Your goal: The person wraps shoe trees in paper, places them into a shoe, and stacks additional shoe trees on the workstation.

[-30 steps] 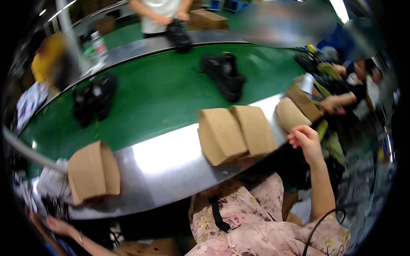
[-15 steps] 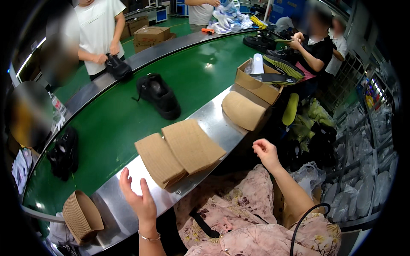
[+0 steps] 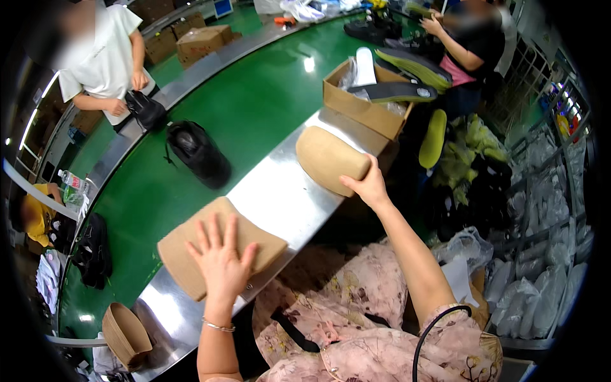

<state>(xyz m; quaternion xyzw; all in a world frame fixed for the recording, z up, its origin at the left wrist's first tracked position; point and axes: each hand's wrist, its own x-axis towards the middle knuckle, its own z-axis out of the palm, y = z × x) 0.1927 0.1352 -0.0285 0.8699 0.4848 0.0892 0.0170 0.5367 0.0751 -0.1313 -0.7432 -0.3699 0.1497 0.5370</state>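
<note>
My left hand [image 3: 221, 259] lies flat, fingers spread, on two flat tan cardboard pieces [image 3: 191, 239] lying side by side on the steel rim [image 3: 280, 191] of the green conveyor belt [image 3: 254, 108]. My right hand [image 3: 367, 185] grips the near edge of another curved tan cardboard piece [image 3: 328, 159] farther right on the rim. Just beyond it stands an open cardboard box [image 3: 363, 105] with shoe insoles in it.
A black shoe [image 3: 198, 153] rides the belt. A person in a white shirt [image 3: 102, 57] holds a black shoe [image 3: 146, 109] across the belt; another person [image 3: 471, 44] sits at the right. One more tan piece [image 3: 126, 332] lies lower left. Bagged goods [image 3: 541, 286] pile at right.
My left hand has come down flat onto the pair of cardboard pieces. My right hand has reached forward and taken hold of the curved piece by the box.
</note>
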